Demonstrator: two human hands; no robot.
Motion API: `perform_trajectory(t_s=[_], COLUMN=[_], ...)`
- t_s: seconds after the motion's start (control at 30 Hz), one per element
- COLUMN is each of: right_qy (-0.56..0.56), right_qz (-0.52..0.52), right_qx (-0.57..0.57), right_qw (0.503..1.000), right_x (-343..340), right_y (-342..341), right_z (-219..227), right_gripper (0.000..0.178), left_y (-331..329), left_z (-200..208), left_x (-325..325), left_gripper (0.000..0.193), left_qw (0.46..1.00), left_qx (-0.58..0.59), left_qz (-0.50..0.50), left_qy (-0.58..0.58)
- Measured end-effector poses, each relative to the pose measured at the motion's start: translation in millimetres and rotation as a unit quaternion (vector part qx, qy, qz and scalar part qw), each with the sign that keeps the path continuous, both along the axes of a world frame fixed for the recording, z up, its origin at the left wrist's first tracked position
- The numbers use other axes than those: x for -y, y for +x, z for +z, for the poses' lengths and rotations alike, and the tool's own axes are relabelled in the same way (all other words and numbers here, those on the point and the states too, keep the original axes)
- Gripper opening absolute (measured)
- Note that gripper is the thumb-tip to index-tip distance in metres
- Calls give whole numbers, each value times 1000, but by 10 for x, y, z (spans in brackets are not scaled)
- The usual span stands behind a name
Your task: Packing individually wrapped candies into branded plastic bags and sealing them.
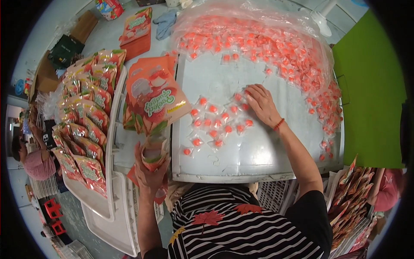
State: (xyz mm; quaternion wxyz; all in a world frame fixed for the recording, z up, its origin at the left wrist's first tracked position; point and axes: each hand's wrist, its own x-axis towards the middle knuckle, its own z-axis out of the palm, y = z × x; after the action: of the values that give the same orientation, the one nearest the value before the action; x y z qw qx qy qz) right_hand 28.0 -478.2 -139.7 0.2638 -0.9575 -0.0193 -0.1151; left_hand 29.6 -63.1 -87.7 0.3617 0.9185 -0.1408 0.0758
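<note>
At eight o'clock, gripping an upright, open-mouthed, pink-and-green printed film pouch (153, 160) in the left hand (148, 179), wrapping thumb and fingers around the sides. Not able to tell the fill level inside, so not calling that one finished. Up toward two o'clock, holding the right hand (264, 104) palm-down over the pale, shiny, flat tabletop (258, 151), bunching the fingers close together and slightly curled at the edge of a loose scatter of small, round, coral-pink pieces in clear square wrappers (212, 109). Not seeing the fingertips well enough to say whether pinching anything.

Progress-wise, looking mid-batch, just judging from the layout. Over at nine o'clock, spotting rows of plump, glossy, red-and-green printed pouches (88, 149) standing in a long white plastic tray (79, 190), so guessing done there. Down at four o'clock, seeing more upright reddish-orange printed pouches (351, 194), probably done too, but not making out the fronts.

Loads left, honestly. From twelve round to three o'clock, looking at a big heap of wrapped coral-pink pieces (258, 45), partly lying under a crumpled clear plastic sheet (241, 12). At ten o'clock, finding a stack of flat red-and-cream printed pouches (157, 99), apparently waiting unfilled, plus another flat red stack (136, 43) at eleven.
</note>
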Motion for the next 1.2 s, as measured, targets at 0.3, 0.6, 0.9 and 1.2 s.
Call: perform_trajectory(t_s=[0.3, 0.6, 0.9, 1.2], right_qy=[-88, -108, -104, 152], right_qz=[7, 10, 20, 63], right_qx=[27, 58, 114, 84], right_qw=[996, 992, 988, 983], right_x=[-759, -1036, -1030, -1168], right_y=[-248, -175, -127, -29], right_z=[119, 148, -91, 869], right_gripper=[87, 69, 26, 15], left_y=[-34, 112, 227, 286], left_z=[9, 53, 70, 83], left_x=[78, 406, 692, 694], left_gripper=[94, 91, 101, 97], left_qw=[999, 972, 978, 972], left_qx=[21, 193, 148, 143], left_qz=[-42, -128, -143, -161], left_qy=[-12, 49, -33, 93])
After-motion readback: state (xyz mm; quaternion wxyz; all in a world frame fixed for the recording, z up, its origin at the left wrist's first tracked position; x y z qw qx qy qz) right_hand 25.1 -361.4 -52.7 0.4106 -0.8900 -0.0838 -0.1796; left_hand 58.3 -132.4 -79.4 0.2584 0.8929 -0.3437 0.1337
